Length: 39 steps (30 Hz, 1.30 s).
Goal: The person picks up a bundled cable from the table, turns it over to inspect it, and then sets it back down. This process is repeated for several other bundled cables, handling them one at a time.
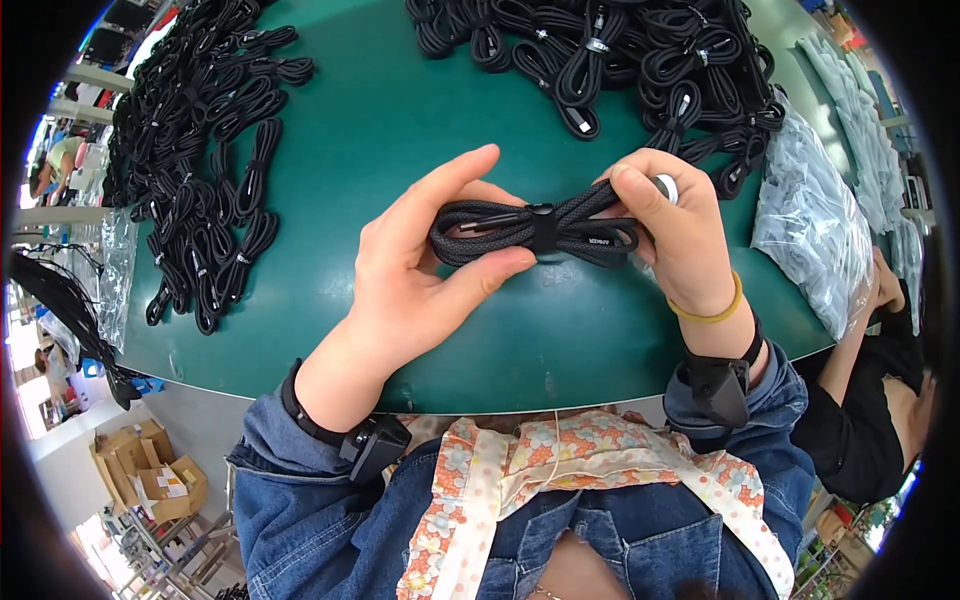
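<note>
A bundled black braided cable (590,238) is held over the green table, with a black strap around its middle. The thumb and fingers of my right hand (680,225) are closed on the bundle's right end. A small white piece (665,187) shows at those fingers; what it is I cannot make out. My left hand (405,255) loosely cradles the bundle's left loops, its thumb along the lower edge and its index finger raised off the cable. Its other fingers are partly hidden behind the bundle.
Strapped black cables lie in one pile (200,100) at the left and another (690,60) at the far right of the green table (350,120). A clear plastic bag (815,220) sits at the right edge, near another person's arm (850,345). Cardboard boxes (150,470) stand lower left.
</note>
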### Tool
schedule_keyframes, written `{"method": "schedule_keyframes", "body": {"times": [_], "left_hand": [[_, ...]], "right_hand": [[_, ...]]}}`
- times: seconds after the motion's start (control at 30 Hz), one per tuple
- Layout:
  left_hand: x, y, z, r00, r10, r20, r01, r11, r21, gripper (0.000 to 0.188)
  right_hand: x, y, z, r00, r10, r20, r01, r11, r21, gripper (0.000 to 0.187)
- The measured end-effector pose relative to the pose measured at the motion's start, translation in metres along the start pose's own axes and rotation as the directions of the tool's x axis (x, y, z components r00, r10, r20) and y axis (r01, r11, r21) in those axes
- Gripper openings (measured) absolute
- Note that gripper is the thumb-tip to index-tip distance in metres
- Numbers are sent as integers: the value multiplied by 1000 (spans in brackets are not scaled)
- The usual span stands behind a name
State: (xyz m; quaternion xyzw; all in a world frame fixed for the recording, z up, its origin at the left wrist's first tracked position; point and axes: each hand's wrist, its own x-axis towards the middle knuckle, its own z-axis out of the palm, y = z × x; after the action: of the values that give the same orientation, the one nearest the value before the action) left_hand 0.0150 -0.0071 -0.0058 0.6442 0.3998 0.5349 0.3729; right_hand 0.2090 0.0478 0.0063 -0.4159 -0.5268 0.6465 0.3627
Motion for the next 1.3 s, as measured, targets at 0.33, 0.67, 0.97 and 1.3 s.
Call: {"method": "schedule_keyframes", "body": {"times": [0.33,0.67,0.97,1.3], "left_hand": [[-6,-5,-16,633,-597,493,695,719,-20,36],[7,-33,-17,579,-563,590,809,312,-498,26],[0,-35,-13,687,-530,497,709,640,-298,25],[-49,12,-90,998,-23,-64,65,36,997,53]], "right_hand": [[11,6,-13,936,66,347,49,948,-314,13],[10,-5,-54,961,-97,-260,101,995,4,20],[16,15,-30,950,-278,-142,296,946,130,26],[20,47,-20,952,-214,217,218,976,8,31]]}}
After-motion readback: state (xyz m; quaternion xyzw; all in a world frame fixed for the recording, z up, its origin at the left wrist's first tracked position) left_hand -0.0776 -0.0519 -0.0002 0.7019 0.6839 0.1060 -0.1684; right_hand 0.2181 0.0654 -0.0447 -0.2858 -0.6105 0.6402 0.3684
